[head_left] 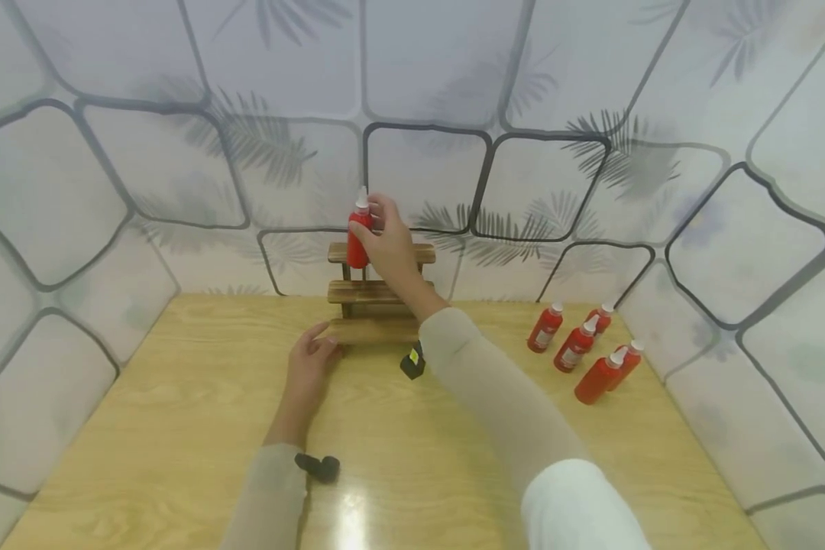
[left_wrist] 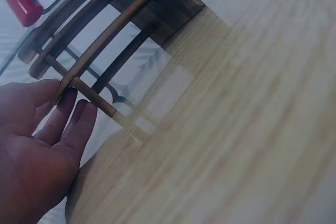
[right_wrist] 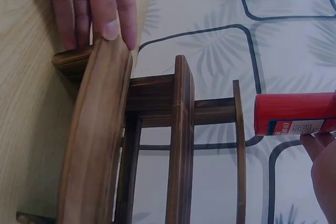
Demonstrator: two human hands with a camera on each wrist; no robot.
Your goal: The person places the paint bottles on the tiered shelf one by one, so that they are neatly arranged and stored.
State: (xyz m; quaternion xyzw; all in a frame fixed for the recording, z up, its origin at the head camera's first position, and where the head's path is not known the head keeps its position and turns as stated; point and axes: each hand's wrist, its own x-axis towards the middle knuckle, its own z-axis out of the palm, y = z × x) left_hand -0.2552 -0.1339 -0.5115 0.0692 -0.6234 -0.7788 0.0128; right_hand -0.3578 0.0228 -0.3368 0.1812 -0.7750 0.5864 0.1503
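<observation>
A three-tier wooden rack (head_left: 378, 330) stands on the table against the wall. My right hand (head_left: 393, 248) holds a red bottle (head_left: 358, 250) with a white nozzle, upright near the left end of the top tier. In the right wrist view, a small gap separates the base of the bottle (right_wrist: 294, 113) from the top slat (right_wrist: 239, 156). My left hand (head_left: 309, 365) grips the left end of the lowest tier. The left wrist view shows its thumb and fingers around the wooden end of the rack (left_wrist: 113, 32).
Several more red bottles (head_left: 572, 350) with white nozzles stand grouped on the right side of the wooden table (head_left: 199, 397). A patterned wall (head_left: 426, 176) rises directly behind the rack and along both sides. Small black devices (head_left: 319, 467) sit at both wrists.
</observation>
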